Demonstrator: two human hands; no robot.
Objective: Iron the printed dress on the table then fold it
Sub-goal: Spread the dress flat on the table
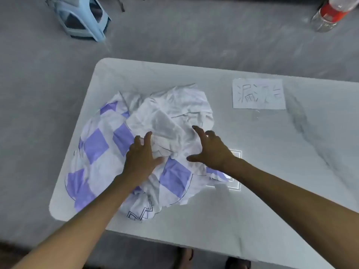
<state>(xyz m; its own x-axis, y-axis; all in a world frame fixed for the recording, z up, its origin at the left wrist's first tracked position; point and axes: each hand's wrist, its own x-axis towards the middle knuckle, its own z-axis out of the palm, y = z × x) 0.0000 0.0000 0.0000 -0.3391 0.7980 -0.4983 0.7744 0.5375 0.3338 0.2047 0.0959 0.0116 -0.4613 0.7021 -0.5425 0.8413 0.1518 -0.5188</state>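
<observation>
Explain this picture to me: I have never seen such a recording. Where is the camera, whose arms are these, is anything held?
No machine here: a person works with bare hands. The one picture comes from a wide-angle camera worn on their head, looking forward and down, so the two arms coming in from the bottom are the wearer's own. On the pale table lies a crumpled dress, white with purple squares, not yet spread flat. The left hand rests spread on it; the right hand is spread over it too. Neither grips anything. A sheet of paper with handwriting lies further right on the table. On the floor beyond are a light blue stool and a clear bottle with a red label. No iron is in view.
</observation>
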